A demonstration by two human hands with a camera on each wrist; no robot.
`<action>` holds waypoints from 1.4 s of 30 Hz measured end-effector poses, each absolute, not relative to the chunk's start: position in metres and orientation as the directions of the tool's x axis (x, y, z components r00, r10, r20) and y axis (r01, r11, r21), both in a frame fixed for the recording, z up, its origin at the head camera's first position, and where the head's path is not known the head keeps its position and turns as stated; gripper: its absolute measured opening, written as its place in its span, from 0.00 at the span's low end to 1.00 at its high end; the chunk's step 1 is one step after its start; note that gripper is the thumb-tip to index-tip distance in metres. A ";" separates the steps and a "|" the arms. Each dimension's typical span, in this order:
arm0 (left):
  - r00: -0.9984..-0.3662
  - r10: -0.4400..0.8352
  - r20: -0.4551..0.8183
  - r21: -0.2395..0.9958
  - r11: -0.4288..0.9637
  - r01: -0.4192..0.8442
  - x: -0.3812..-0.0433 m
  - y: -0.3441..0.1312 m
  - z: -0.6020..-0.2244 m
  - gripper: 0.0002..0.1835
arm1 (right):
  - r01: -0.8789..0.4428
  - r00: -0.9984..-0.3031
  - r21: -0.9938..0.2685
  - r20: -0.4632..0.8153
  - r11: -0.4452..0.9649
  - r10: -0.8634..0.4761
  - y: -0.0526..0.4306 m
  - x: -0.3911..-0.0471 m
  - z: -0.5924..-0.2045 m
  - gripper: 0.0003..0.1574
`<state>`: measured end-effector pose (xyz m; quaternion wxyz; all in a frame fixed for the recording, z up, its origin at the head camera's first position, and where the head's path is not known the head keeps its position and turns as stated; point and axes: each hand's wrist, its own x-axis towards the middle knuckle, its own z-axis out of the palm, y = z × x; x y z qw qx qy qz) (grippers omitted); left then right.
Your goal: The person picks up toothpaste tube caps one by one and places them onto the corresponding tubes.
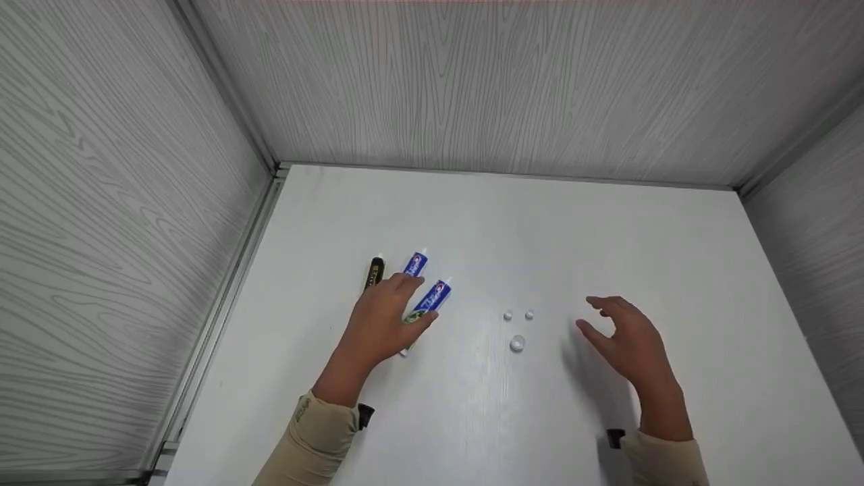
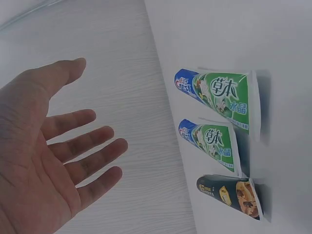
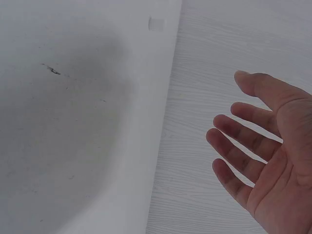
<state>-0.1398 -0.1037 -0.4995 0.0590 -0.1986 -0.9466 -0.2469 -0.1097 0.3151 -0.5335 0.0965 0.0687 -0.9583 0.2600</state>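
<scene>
In the head view, the person's left hand (image 1: pixel 379 318) is left of the frame's middle, over the tubes, covering part of them; its thumb stands away from the fingers, and the left wrist view shows all its fingers spread, gripping nothing. The black tube (image 1: pixel 374 271) lies farthest left, the middle tube (image 1: pixel 416 263), blue at its nozzle end, is next, and the right tube (image 1: pixel 434 295), blue and green, is nearest the centre. In the left wrist view all three lie at the right, side by side and apart from the hand. Right of the head view's centre sit two small caps, the left cap (image 1: pixel 508 315) and the right cap (image 1: pixel 529 314), with the large cap (image 1: pixel 517 343) just below. The right hand (image 1: pixel 632 341), at lower right, hangs over the white table (image 1: pixel 472 418), fingers loosely bent and parted, holding nothing. Tan sleeves (image 1: pixel 316 432) enter from the bottom edge; grey wood-grain walls (image 1: pixel 472 81) fill the top and sides.
</scene>
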 end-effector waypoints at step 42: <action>-0.935 0.336 0.117 0.508 0.789 0.347 -0.157 -0.083 -0.557 0.35 | -0.080 -0.989 -0.726 -0.027 0.684 -0.144 0.291 -0.141 -0.562 0.26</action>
